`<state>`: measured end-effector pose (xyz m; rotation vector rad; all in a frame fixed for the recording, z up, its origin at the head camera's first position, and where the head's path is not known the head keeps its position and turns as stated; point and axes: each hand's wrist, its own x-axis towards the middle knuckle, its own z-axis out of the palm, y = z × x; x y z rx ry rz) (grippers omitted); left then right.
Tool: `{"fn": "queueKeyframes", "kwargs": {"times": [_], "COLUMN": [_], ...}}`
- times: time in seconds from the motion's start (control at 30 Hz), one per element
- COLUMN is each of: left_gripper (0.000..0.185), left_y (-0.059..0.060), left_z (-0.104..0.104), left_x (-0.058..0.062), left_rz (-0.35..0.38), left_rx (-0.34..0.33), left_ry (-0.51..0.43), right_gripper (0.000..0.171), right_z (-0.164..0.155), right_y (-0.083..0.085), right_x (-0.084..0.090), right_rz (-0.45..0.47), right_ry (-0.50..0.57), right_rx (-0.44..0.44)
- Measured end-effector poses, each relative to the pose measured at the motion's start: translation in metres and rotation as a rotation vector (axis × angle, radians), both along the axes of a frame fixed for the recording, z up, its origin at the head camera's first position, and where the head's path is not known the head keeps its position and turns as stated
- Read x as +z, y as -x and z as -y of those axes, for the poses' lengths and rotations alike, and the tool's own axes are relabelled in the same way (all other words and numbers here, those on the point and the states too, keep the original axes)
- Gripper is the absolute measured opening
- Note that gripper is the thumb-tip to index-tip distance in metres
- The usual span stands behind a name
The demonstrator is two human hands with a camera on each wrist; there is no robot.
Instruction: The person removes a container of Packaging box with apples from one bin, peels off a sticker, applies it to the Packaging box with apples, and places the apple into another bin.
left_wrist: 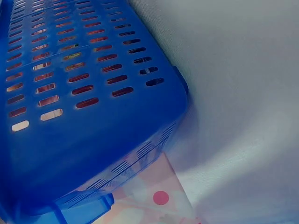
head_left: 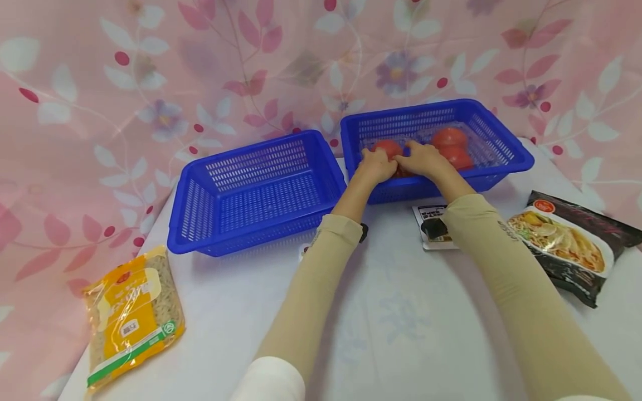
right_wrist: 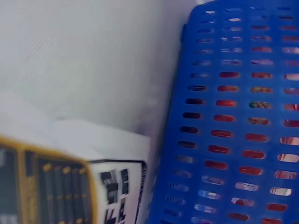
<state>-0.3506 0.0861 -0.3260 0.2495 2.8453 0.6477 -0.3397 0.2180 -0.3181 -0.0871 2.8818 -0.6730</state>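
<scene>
In the head view, both hands reach into the right blue basket (head_left: 426, 184). My left hand (head_left: 377, 166) curls round the left side of a red, round tomato (head_left: 388, 147). From the other side, my right hand (head_left: 425, 161) holds it, thumb towards the left hand. The fingertips are partly hidden. Two more tomatoes (head_left: 450, 137) lie to the right of the right hand, with clear plastic around them. Both wrist views show the slotted basket wall (left_wrist: 93, 121) with red showing through the slots; neither shows the fingers.
Another blue basket (head_left: 271, 203) stands left of the first. A yellow bag (head_left: 132, 317) lies at the left, a black noodle packet (head_left: 567, 242) at the right. Under the right forearm is a white, printed packet (head_left: 436, 242), close to the basket wall. A floral cloth (head_left: 200, 72) hangs behind.
</scene>
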Motion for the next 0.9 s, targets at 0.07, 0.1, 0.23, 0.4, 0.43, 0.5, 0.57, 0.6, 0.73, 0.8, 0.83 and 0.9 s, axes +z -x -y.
{"fn": "queueKeyframes", "kwargs": {"times": [0.07, 0.1, 0.23, 0.4, 0.43, 0.5, 0.57, 0.6, 0.73, 0.8, 0.83, 0.9], "left_gripper": [0.063, 0.064, 0.064, 0.064, 0.064, 0.065, 0.064, 0.064, 0.062, 0.061, 0.061, 0.060], "left_y": [0.0019, 0.0028, 0.0048, 0.0024, 0.0016, 0.0005, -0.0004, -0.0005, 0.0000, 0.0001, 0.0000, 0.0000], "left_z": [-0.0021, -0.0032, -0.0063, -0.0079, -0.0078, -0.0078, -0.0073, -0.0071, -0.0059, -0.0052, -0.0048, -0.0041], "left_x": [0.0014, 0.0019, 0.0028, -0.0010, -0.0019, -0.0033, -0.0035, -0.0032, -0.0015, -0.0010, -0.0008, -0.0007], "left_rz": [0.014, 0.017, 0.047, 0.075, 0.079, 0.087, 0.090, 0.091, 0.081, 0.067, 0.063, 0.032], "left_rx": [-0.021, -0.029, -0.007, 0.020, 0.021, 0.021, 0.025, 0.026, 0.030, 0.030, 0.033, 0.027], "left_ry": [0.014, 0.019, 0.001, 0.006, 0.012, 0.020, 0.011, 0.001, -0.023, -0.016, -0.012, -0.006], "right_gripper": [0.071, 0.071, 0.072, 0.072, 0.072, 0.073, 0.072, 0.072, 0.070, 0.071, 0.071, 0.070], "right_z": [-0.0028, -0.0041, -0.0061, -0.0040, -0.0037, -0.0027, -0.0025, -0.0023, -0.0005, 0.0012, 0.0019, 0.0026], "right_y": [-0.0007, -0.0009, -0.0009, -0.0010, -0.0009, -0.0014, -0.0013, -0.0014, -0.0021, -0.0028, -0.0029, -0.0030], "right_x": [0.0011, 0.0016, 0.0032, 0.0015, 0.0004, -0.0009, -0.0021, -0.0022, -0.0009, 0.0000, 0.0002, 0.0001], "right_rz": [0.017, 0.021, 0.018, 0.018, 0.021, 0.025, 0.019, 0.013, -0.001, 0.011, 0.018, 0.024], "right_ry": [0.041, 0.060, 0.093, 0.100, 0.102, 0.107, 0.110, 0.111, 0.137, 0.157, 0.166, 0.177], "right_rx": [-0.041, -0.057, -0.072, -0.066, -0.065, -0.063, -0.064, -0.066, -0.073, -0.074, -0.073, -0.075]}}
